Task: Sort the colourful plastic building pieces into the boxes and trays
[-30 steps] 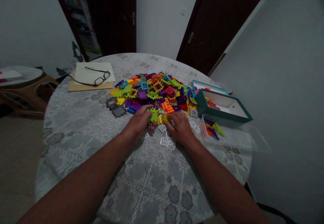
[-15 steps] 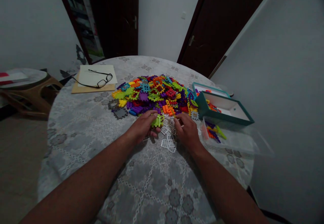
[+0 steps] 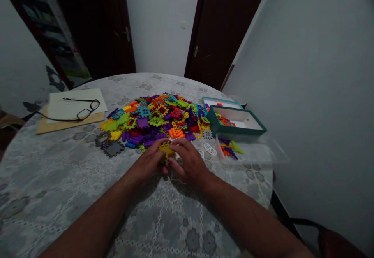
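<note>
Between my two hands is a small building block with toothed edges [image 3: 166, 150], its yellow face turned up. My left hand [image 3: 149, 160] grips it from the left, thumb on its face. From the right, my right hand [image 3: 190, 161] has its fingers curled against the block's right and upper edges. My hands cover most of the small white window-like lattice pieces; a few white pieces [image 3: 210, 149] show to the right of my right hand. Just beyond my fingers lies the big heap of colourful plastic building pieces [image 3: 143, 123].
Grey toothed plates [image 3: 113, 149] lie left of the heap. On the right stand a green-rimmed box [image 3: 238, 130], its lid [image 3: 223, 100] and a clear plastic tray [image 3: 257, 153] with some pieces. Glasses [image 3: 84, 114] rest on paper [image 3: 55, 104] at the far left.
My right hand has come left from the white pieces to the block in my left hand. The block now shows a yellow face instead of a green one. The view has swung right.
</note>
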{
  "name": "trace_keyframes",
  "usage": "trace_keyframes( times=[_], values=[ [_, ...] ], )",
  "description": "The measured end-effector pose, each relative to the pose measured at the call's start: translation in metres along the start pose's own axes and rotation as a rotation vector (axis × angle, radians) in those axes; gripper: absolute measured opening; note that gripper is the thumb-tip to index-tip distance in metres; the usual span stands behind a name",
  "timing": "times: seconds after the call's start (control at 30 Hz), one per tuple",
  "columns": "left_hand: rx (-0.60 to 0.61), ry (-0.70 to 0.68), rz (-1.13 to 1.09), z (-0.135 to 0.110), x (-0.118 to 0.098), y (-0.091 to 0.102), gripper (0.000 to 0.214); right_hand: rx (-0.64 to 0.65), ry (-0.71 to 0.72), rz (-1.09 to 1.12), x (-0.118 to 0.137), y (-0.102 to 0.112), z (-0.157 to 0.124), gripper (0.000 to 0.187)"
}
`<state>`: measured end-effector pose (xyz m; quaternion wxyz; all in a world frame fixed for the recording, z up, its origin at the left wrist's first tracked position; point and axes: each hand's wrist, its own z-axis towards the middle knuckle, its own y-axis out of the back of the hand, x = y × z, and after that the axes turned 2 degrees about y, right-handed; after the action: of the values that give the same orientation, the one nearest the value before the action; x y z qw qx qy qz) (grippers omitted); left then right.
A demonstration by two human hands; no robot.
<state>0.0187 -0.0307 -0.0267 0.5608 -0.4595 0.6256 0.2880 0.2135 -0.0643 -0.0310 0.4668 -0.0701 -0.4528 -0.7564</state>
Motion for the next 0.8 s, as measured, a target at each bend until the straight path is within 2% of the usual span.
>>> trace_keyframes(
  times=[0.1,0.2,0.3,0.4,0.53,0.67,0.8],
  values=[
    [0.002,-0.004,0.098,-0.001,-0.003,0.001,0.064,-0.057,-0.241,0.134,0.003,0.000,0.000,0.048],
    [0.002,0.022,0.114,-0.003,-0.004,-0.003,0.074,-0.049,-0.472,0.336,0.001,-0.003,0.001,0.046],
    [-0.010,0.021,0.145,-0.004,-0.004,-0.009,0.079,-0.086,-0.592,0.423,-0.003,-0.006,0.003,0.049],
    [-0.036,-0.031,0.207,-0.006,-0.006,-0.011,0.072,-0.102,-0.606,0.411,-0.004,-0.007,0.003,0.052],
    [-0.107,-0.093,0.264,-0.009,-0.009,-0.012,0.067,-0.014,-0.588,0.494,0.000,-0.006,0.004,0.036],
    [-0.067,-0.102,0.209,-0.010,-0.007,-0.012,0.066,0.024,-0.552,0.486,0.006,-0.004,0.005,0.037],
    [-0.071,-0.192,0.246,-0.007,-0.002,-0.011,0.060,0.071,-0.518,0.409,0.004,0.003,0.007,0.036]
  ],
)
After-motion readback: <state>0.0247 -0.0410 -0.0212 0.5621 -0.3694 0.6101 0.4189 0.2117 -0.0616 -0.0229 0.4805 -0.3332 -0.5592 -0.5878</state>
